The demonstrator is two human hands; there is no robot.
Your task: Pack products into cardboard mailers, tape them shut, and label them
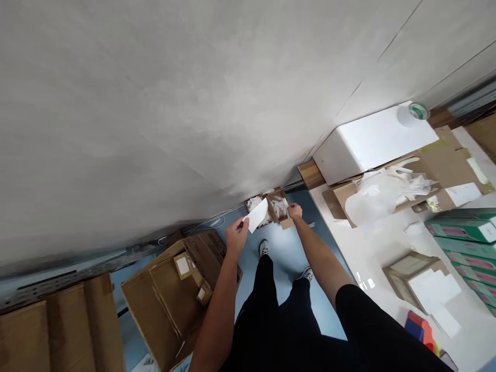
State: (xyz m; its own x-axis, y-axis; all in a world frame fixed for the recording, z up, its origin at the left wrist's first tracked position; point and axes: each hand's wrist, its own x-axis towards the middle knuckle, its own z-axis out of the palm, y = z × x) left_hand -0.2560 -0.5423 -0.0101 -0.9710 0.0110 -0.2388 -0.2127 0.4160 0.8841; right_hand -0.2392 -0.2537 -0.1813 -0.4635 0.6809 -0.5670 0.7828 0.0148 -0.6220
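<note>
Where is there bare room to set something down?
The white table has a bare patch between the plastic bags and brown box; the blue floor, between the shoes. Crowded: the small carton by the right hand, holding white pieces; the picture's right edge, with green boxes.

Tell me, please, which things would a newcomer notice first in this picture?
Probably the white sheet in the left hand, held just below the picture's middle. Next, perhaps the white box at upper right, with a tape roll at its far end. The green boxes stacked at the right edge also stand out.
</note>
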